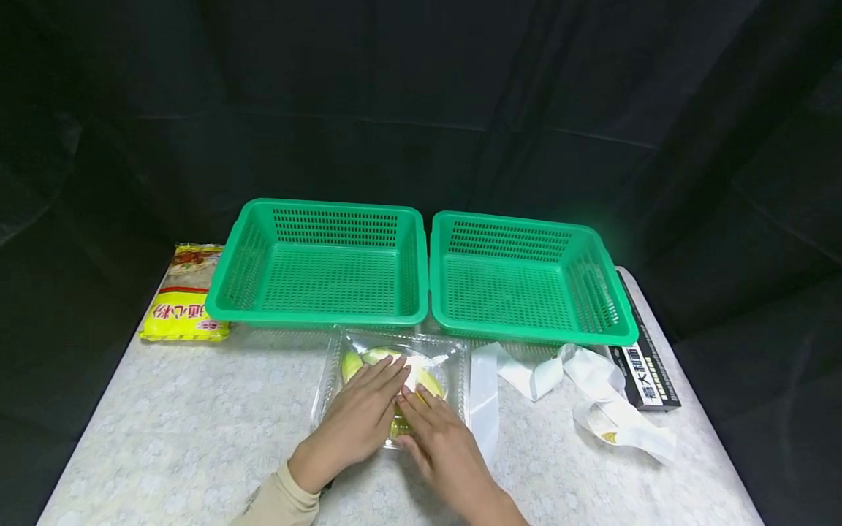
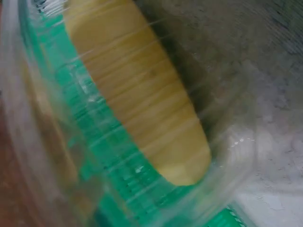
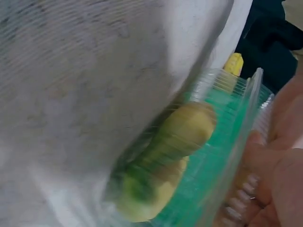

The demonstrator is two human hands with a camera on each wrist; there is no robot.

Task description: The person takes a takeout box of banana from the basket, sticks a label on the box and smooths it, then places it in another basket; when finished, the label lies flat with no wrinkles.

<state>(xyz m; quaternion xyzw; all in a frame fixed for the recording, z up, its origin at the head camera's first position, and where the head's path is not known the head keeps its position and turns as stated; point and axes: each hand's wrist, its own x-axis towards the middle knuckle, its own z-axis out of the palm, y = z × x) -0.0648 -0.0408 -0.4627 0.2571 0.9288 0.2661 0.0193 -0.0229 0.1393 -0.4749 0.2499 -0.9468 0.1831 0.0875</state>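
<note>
A clear plastic clamshell box [image 1: 454, 358] with yellow-green pieces of produce [image 1: 351, 364] inside lies on the table. Both hands rest on its lid with fingers extended: the left hand [image 1: 362, 413] from the left, the right hand [image 1: 442, 442] from the right, their fingertips close together near the middle. In the left wrist view one long yellow piece [image 2: 142, 94] shows through the blurred plastic wall. Through the side of the box, the right wrist view shows yellowish, partly green pieces [image 3: 184, 130], with part of a hand [image 3: 279, 170] at the box's edge. The kind of produce is unclear.
Two green baskets [image 1: 316, 319] [image 1: 526, 334] stand side by side behind the box. A yellow food packet [image 1: 184, 310] lies left of them, a black box with white lettering [image 1: 647, 376] on the right. A crumpled white strip [image 1: 608, 409] trails across the table's right side.
</note>
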